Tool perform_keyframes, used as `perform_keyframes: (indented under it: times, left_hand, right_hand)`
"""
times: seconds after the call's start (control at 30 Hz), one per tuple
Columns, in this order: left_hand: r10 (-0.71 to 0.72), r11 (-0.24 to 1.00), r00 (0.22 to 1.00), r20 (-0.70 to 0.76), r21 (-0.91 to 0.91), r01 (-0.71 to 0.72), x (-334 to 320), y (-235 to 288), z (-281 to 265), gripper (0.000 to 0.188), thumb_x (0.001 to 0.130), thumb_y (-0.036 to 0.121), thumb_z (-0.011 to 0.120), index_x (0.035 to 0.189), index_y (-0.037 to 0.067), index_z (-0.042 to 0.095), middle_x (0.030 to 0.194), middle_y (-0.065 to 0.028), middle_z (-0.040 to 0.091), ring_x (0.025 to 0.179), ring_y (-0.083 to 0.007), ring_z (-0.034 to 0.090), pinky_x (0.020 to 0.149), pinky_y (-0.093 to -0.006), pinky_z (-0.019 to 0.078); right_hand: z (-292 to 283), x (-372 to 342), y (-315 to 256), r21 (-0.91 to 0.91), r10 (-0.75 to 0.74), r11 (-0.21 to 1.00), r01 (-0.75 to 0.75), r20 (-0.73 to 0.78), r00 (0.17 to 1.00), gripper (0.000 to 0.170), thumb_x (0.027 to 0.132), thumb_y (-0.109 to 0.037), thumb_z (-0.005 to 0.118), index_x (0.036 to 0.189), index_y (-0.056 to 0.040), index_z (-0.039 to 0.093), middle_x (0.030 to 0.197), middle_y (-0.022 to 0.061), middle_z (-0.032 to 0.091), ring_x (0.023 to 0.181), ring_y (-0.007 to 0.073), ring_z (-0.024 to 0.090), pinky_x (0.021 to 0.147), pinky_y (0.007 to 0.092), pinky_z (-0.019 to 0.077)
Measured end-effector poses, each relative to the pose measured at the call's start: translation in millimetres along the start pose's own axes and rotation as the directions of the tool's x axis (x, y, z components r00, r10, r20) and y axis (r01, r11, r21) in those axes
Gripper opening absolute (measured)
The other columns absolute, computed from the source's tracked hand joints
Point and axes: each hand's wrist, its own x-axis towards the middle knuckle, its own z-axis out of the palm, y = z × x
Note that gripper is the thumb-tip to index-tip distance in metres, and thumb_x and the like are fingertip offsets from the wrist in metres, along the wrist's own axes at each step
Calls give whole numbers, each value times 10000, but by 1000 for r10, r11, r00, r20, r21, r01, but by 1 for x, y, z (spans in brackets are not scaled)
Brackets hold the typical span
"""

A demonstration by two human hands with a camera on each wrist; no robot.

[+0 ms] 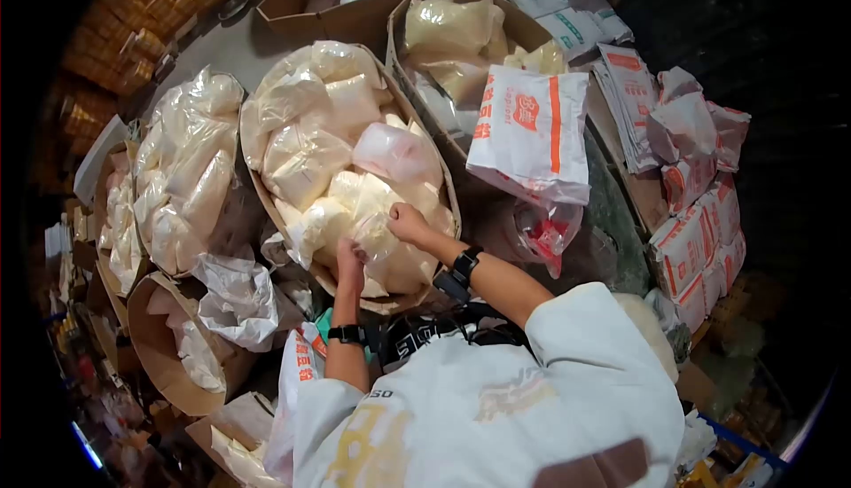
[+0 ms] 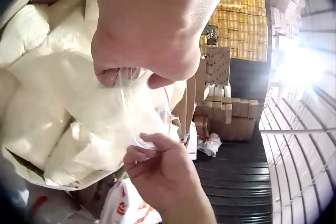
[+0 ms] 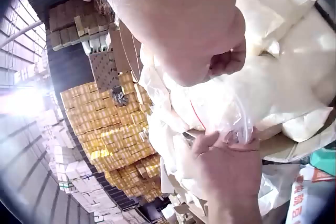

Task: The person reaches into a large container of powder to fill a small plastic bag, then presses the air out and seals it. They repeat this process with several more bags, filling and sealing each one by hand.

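Observation:
A clear plastic bag of pale powder lies on top of similar bags in a large oval cardboard carton. Its clear mouth, with a red line along it, shows in the left wrist view and the right wrist view. My left hand grips the bag's near edge, fingers curled into the plastic. Beyond it, to the right, my right hand is curled, and in the left wrist view its thumb and fingers pinch the bag's other edge.
More cartons of bagged powder stand left and beyond, one at the upper right. A white sack with orange print lies across that carton's near side. Stacked printed sacks line the right; yellow boxes are piled further off.

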Motion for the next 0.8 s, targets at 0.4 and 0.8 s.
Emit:
perform_keyframes:
  times: [0.4, 0.8]
  left_hand:
    - [548, 475, 829, 114, 774, -420, -6, 2, 7, 204, 843, 136, 652, 875, 15, 490, 703, -120, 497, 631, -227, 499, 611, -374, 441]
    - [726, 318, 687, 26, 873, -370, -21, 7, 34, 238, 842, 205, 681, 879, 0, 566, 729, -249, 597, 688, -443, 578, 626, -467, 462]
  right_hand:
    - [-2, -71, -55, -510, -491, 470, 720, 527, 694, 539, 699, -121, 670, 1201, 17, 533, 1177, 157, 572, 1068, 322, 570, 868, 412, 503]
    - [67, -20, 7, -681, -332, 416, 602, 503, 798, 217, 756, -145, 609, 933, -54, 696, 1075, 108, 639, 911, 271, 639, 774, 385, 518]
